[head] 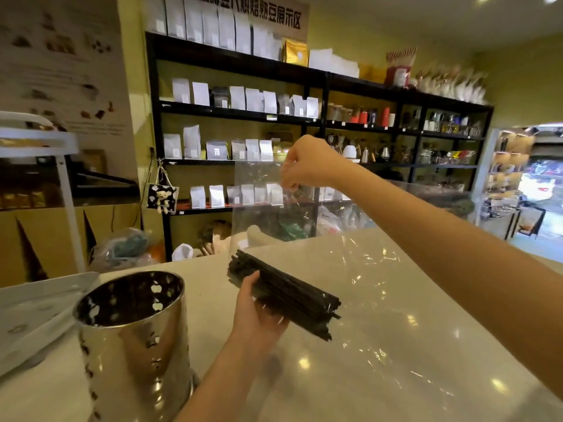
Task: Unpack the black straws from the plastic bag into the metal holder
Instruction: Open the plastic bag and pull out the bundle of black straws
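**Straws held flat, holder to the left**

The left hand (257,312) gripped the bundle of black straws (283,292) from below, its long axis lying level over the counter (396,345). The right hand (307,162) pinched the clear plastic bag (274,208) high above. The metal holder (134,324) stood upright just left of the left hand, so I think the bundle must be turned on end.

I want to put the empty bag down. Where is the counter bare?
Bare counter lies right of the black straws, under the right forearm. It is crowded at left: the metal holder and a white tray stand there.
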### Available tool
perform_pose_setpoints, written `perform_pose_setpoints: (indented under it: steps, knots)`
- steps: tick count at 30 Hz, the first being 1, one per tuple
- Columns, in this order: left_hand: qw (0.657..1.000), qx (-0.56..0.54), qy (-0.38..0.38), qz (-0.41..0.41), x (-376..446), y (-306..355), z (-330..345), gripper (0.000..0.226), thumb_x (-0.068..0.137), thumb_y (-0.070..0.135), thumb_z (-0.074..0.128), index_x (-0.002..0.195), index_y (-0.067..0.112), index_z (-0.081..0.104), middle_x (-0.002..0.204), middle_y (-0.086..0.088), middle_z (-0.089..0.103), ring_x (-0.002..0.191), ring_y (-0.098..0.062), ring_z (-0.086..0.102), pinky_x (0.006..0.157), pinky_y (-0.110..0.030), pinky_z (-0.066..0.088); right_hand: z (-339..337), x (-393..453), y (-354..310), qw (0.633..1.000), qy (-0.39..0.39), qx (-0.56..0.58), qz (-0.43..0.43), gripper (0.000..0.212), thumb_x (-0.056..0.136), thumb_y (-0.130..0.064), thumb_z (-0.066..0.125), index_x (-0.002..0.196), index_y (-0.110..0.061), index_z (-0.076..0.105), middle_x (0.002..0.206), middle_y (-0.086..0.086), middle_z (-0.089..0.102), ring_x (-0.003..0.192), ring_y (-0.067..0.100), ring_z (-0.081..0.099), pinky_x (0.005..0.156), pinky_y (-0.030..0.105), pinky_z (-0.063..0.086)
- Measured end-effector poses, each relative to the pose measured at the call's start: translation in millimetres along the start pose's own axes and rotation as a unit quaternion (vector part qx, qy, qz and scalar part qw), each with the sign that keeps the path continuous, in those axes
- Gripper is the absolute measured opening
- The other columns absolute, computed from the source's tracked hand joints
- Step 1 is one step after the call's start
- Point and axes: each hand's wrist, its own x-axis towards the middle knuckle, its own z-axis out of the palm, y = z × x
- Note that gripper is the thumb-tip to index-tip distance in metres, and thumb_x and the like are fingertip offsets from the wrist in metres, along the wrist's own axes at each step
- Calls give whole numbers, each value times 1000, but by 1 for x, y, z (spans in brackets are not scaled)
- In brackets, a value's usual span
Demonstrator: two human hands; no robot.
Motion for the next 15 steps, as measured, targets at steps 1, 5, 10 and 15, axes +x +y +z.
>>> perform_pose_setpoints:
  steps: [1, 5, 10, 15]
  knots:
    - [1000, 3, -15, -5, 0, 2, -1, 65, 70, 41, 64, 125, 9, 51, 123, -18, 59, 110, -35, 56, 87, -45, 49, 0, 2, -2, 1000, -6, -19, -6, 12, 73, -8, 71, 80, 2, 73, 85, 16, 73, 80, 29, 69, 77, 43, 59]
    - [997, -36, -67, 1, -5, 17, 4, 63, 70, 42, 67, 124, 10, 54, 122, -18, 60, 109, -38, 58, 89, -49, 48, -22, 13, -12, 998, 46, 28, -42, 13, 78, -8, 68, 83, 4, 72, 86, 11, 72, 62, 6, 59, 71, 26, 56]
    - [980, -96, -163, 60, -33, 37, 32, 61, 65, 39, 69, 119, 12, 58, 113, -20, 66, 96, -34, 66, 82, -50, 54, -46, 29, -31, 992, 90, 74, -49, 19, 80, -10, 67, 88, 7, 71, 69, 8, 67, 52, 4, 56, 42, 8, 43]
    - [977, -54, -157, 135, -71, 62, 51, 39, 68, 23, 66, 106, 14, 63, 95, -19, 72, 83, -27, 66, 60, -41, 59, -50, 40, -40, 988, 113, 94, -53, 24, 85, -12, 62, 96, 9, 66, 71, 15, 59, 44, 11, 44, 29, 7, 34]
